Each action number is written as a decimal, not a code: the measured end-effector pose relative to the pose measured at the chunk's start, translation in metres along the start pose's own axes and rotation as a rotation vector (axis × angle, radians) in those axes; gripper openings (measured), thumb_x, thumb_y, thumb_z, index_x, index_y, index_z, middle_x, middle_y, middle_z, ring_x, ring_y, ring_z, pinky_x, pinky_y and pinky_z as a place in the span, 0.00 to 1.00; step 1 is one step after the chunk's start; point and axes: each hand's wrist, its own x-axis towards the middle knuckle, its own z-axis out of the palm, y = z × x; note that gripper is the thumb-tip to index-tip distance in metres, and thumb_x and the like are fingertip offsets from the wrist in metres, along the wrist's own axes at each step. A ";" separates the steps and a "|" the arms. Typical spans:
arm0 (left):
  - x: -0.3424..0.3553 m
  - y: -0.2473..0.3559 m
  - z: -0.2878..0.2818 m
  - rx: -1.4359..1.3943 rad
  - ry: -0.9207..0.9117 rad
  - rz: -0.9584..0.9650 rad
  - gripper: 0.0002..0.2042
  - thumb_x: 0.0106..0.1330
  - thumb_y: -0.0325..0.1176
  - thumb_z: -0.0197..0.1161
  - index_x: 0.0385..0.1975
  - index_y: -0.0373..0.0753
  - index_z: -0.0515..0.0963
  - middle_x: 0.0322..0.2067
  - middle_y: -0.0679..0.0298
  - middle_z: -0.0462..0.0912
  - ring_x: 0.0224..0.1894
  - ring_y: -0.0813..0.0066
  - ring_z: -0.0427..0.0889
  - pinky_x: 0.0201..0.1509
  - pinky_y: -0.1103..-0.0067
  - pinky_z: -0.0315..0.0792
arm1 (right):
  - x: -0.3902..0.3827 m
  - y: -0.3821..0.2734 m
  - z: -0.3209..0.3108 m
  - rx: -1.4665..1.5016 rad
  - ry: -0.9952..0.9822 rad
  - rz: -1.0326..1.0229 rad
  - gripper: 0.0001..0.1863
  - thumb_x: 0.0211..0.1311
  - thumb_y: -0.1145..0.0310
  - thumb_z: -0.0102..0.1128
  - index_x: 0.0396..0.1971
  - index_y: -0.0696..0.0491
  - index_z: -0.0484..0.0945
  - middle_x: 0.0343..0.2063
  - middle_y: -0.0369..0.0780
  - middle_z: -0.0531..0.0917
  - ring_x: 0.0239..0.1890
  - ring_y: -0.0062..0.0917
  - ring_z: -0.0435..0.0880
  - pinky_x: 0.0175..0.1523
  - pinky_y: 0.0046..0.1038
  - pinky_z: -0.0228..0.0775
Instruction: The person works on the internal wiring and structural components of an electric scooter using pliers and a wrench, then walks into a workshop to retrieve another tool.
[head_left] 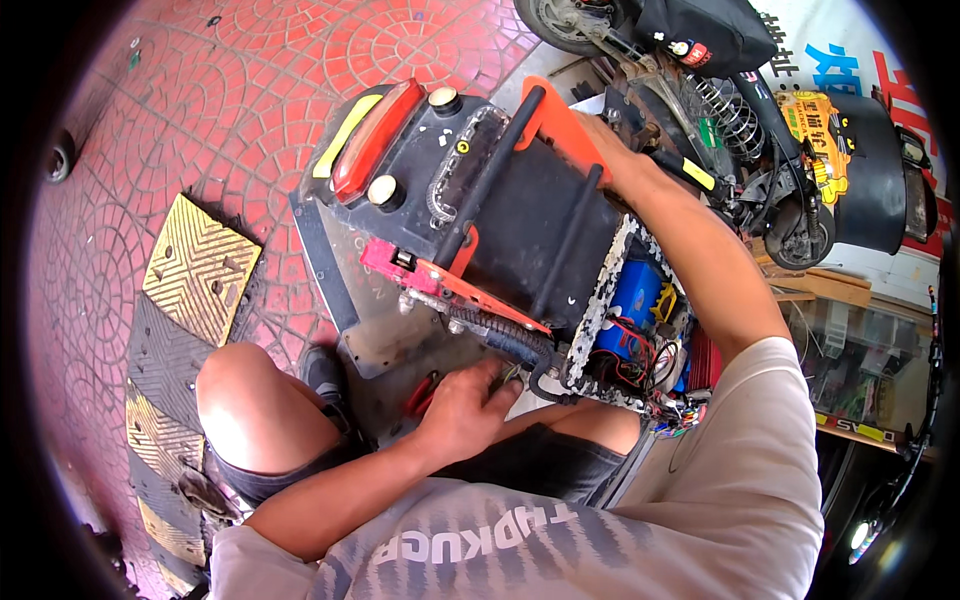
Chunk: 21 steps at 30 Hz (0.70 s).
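A black scooter body (560, 230) with orange brackets and dark bars lies tilted in front of me. Its end carries a red tail light (378, 140). The near end is uncovered, showing a blue battery-like block (632, 305) among tangled wires (650, 365). My left hand (465, 405) is closed at the near side, beside a black corrugated cable sleeve (515, 345); its fingertips pinch something thin that I cannot make out. My right hand (600, 150) reaches over to the far side, against an orange bracket (565, 130); its fingers are hidden. Red-handled pliers (420, 395) lie near my left hand.
Another scooter with a coil spring (730, 120) stands at the far right. Behind it are a black bin-like cylinder (870, 170) and a glass case (860, 360). A yellow-and-black ramp (200, 265) lies on the red paving at left. My knee (245, 395) is close by.
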 end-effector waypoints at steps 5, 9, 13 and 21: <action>0.006 -0.020 0.010 -0.195 -0.028 -0.018 0.11 0.77 0.31 0.57 0.33 0.30 0.76 0.18 0.62 0.73 0.23 0.77 0.71 0.29 0.72 0.68 | -0.013 -0.010 -0.022 0.408 0.064 0.444 0.21 0.67 0.53 0.65 0.39 0.60 0.82 0.26 0.40 0.85 0.30 0.20 0.84 0.33 0.28 0.73; 0.015 -0.021 0.008 -0.152 0.037 0.007 0.12 0.75 0.32 0.58 0.32 0.29 0.76 0.22 0.47 0.74 0.26 0.53 0.73 0.32 0.63 0.69 | -0.062 -0.038 -0.052 0.839 -0.149 0.696 0.15 0.68 0.57 0.66 0.37 0.57 0.84 0.26 0.32 0.84 0.19 0.10 0.66 0.25 0.17 0.56; 0.017 -0.005 0.004 -0.023 0.056 0.005 0.11 0.73 0.32 0.60 0.33 0.29 0.78 0.25 0.39 0.76 0.30 0.38 0.77 0.35 0.59 0.71 | -0.078 -0.033 -0.044 0.669 -0.215 0.746 0.09 0.65 0.64 0.68 0.36 0.55 0.86 0.27 0.31 0.84 0.26 0.13 0.71 0.31 0.21 0.63; 0.021 -0.018 0.016 -0.277 0.000 0.044 0.08 0.74 0.30 0.61 0.35 0.31 0.80 0.22 0.69 0.77 0.24 0.83 0.69 0.29 0.78 0.68 | -0.038 -0.037 -0.058 -0.293 0.060 0.356 0.10 0.63 0.63 0.64 0.39 0.51 0.86 0.35 0.46 0.87 0.43 0.45 0.85 0.49 0.43 0.76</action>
